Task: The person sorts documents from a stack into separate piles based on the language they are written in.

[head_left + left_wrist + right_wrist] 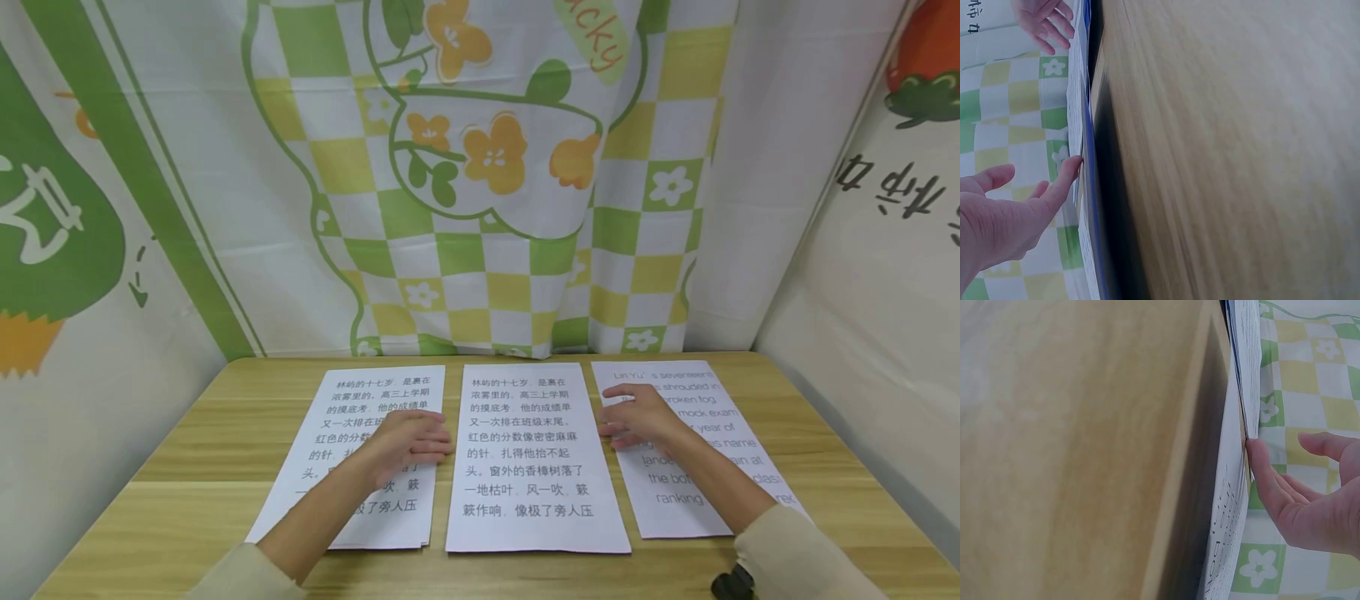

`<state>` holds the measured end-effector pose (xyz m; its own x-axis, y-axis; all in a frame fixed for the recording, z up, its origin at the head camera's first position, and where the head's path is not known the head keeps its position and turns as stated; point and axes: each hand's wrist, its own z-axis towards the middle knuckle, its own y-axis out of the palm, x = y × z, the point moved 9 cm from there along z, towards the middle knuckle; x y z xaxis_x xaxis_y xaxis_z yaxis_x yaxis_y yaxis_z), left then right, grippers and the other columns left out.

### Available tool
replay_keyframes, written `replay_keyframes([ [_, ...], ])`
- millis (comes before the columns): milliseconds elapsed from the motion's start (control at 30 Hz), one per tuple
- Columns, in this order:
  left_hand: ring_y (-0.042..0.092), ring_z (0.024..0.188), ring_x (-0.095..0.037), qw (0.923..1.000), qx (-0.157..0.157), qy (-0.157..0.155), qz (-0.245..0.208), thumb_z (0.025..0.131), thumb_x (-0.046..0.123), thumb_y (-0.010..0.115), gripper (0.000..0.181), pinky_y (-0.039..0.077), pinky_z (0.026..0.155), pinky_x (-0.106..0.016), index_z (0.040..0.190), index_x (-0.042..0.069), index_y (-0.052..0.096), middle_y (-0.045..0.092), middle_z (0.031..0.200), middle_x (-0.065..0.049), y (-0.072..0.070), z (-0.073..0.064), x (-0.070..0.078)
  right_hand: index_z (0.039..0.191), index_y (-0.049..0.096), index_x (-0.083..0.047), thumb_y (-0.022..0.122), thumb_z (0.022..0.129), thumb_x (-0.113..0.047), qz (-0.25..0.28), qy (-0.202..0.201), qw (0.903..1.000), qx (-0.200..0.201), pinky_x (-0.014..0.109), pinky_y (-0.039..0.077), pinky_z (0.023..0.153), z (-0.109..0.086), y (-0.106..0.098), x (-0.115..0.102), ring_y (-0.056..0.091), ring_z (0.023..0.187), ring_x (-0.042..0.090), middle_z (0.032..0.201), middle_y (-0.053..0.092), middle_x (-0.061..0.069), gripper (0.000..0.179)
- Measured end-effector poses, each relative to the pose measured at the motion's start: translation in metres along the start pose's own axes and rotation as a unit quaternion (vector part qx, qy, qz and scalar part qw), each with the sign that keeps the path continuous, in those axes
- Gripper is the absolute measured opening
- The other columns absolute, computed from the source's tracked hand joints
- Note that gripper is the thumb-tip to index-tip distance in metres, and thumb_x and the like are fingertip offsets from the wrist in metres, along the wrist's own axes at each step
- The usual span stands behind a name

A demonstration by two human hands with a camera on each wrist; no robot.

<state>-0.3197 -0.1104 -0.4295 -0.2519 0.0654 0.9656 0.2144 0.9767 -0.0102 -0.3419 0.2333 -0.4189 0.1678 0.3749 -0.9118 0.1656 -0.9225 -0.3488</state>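
Three stacks of printed paper lie side by side on the wooden table. The left stack (401, 396) and the middle stack (528, 467) carry Chinese text, the right stack (660, 518) English text. Across the left stack reaches my left hand (408, 446), its fingers loosely extended toward the gap beside the middle stack; in the left wrist view a fingertip is right at the paper's edge. My right hand (637, 417) is over the right stack's inner side, fingers pointing left. In the right wrist view its lowest fingertip (1256, 450) meets the edge of the middle stack.
The wooden table (180, 454) ends at the back against a curtain (457, 250) with a green and yellow checked print. Printed cloth walls close in both sides. A small black object (732, 583) is by the right sleeve.
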Motion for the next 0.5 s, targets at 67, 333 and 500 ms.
replay_keyframes([
  [67,0.068,0.114,-0.045,1.0,0.002,-0.002,-0.001,0.104,0.004,0.05,0.041,0.06,0.097,-0.047,0.138,-0.019,0.048,0.063,0.125,-0.038,0.0014,0.0005,0.0002,0.149,0.041,0.011,0.064,0.097,-0.007,0.001,0.001,1.0,-0.001,0.041,0.066,0.075,-0.0007,0.0001,0.0002,0.075,0.095,0.032,0.121,0.068,0.031,0.059],
  [333,0.069,0.112,-0.045,1.0,0.005,-0.001,-0.001,0.104,0.006,0.051,0.041,0.062,0.094,-0.045,0.137,-0.018,0.049,0.063,0.126,-0.037,0.0065,0.0007,0.0021,0.149,0.04,0.012,0.065,0.097,-0.006,0.01,-0.006,0.9999,-0.003,0.041,0.066,0.075,-0.0006,0.0001,-0.0017,0.075,0.096,0.034,0.123,0.066,0.033,0.06],
  [500,0.069,0.112,-0.044,1.0,0.007,-0.001,-0.005,0.103,0.006,0.052,0.041,0.062,0.094,-0.044,0.137,-0.017,0.049,0.062,0.128,-0.037,0.0064,-0.0004,0.0025,0.149,0.039,0.012,0.064,0.097,-0.006,0.014,-0.009,0.9998,-0.004,0.041,0.066,0.076,-0.0021,0.0016,-0.003,0.075,0.098,0.035,0.125,0.065,0.034,0.06],
])
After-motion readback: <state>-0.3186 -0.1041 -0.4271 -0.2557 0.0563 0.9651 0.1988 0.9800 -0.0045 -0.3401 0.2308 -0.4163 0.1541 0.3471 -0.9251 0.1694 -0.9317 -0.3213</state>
